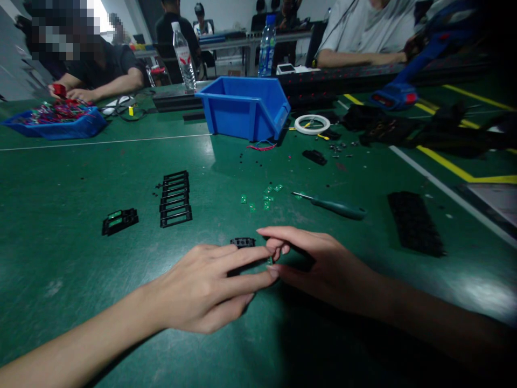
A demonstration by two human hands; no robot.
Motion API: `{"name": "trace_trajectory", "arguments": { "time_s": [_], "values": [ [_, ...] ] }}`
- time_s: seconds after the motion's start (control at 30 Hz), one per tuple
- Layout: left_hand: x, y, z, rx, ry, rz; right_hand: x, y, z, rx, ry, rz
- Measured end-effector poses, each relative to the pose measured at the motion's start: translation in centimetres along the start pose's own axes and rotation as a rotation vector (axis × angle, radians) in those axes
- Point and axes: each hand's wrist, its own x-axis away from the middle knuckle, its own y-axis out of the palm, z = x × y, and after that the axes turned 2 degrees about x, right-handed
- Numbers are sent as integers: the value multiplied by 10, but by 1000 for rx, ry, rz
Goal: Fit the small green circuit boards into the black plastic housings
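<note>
Green and thin, a tiny chip (270,261) sits at the meeting point of both hands, above the glossy table (81,269). The right hand (335,269) appears to pinch it between thumb and curled fingers, its index finger stretched free; the left hand (208,285) brings 2 straight fingertips to it, though I cannot tell whether they grip. The step in hand looks like close fingertip handling of this 1 chip, and the next move seems to call for light pressure on its edges, since something so flat could slip. Just past the left fingers, at 11 o'clock from the chip, lies a small block (243,242) of ridged black plastic, partly covered. Loose chips (267,206), flat and shiny, scatter at 12. At 10 is a ladder-like black rack (175,199) with slender rungs; nearer 9, an angular black case (120,221) shows green inside. The screwdriver (339,209), smooth-handled with a thin metal shaft, lies towards 2, and a dark, bumpy slab (416,223) at 3. Beyond, near 12, stands a smooth blue bin (230,116).
</note>
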Motion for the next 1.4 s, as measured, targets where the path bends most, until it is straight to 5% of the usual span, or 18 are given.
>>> {"name": "trace_trajectory", "arguments": {
  "time_s": [0.53, 1.4],
  "values": [
    [1, 3, 0, 71, -1, 126, 1, 0, 4, -106, -10, -35],
    [2, 2, 0, 105, 2, 154, 1, -1, 0, -94, -24, -23]
  ]
}}
